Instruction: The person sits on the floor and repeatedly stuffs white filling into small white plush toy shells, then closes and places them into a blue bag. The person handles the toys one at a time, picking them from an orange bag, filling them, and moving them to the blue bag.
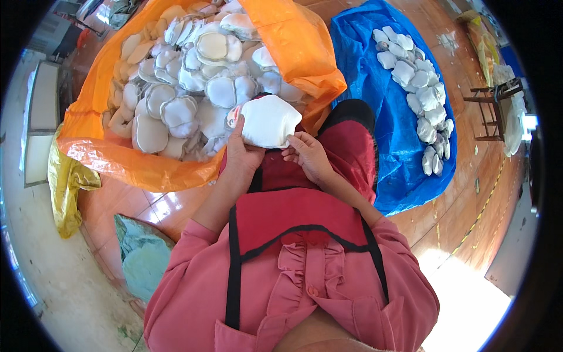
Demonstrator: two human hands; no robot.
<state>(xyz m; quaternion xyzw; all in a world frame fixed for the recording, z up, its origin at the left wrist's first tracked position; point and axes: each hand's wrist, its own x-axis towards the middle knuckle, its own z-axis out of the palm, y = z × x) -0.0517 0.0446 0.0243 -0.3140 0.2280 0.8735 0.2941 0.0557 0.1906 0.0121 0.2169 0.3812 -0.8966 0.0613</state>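
Above my lap I hold a white padded fabric piece (268, 122), rounded and puffy, with a small red mark at its left end. My left hand (241, 154) is closed on its left edge, thumb on top. At the lower right corner, the fingertips of my right hand (307, 155) pinch the edge. Just beyond my hands lies a heap of similar white padded fabric pieces (179, 114), many in stacks. They fill a large orange plastic sack (135, 167) with its mouth spread wide.
On the right, a blue plastic sheet (384, 123) bears a long row of white pieces (431, 98). A wooden stool (495, 111) stands farther right. To the left are a yellow sack (67, 188) and a green bundle (143, 258) on the tiled floor (161, 208).
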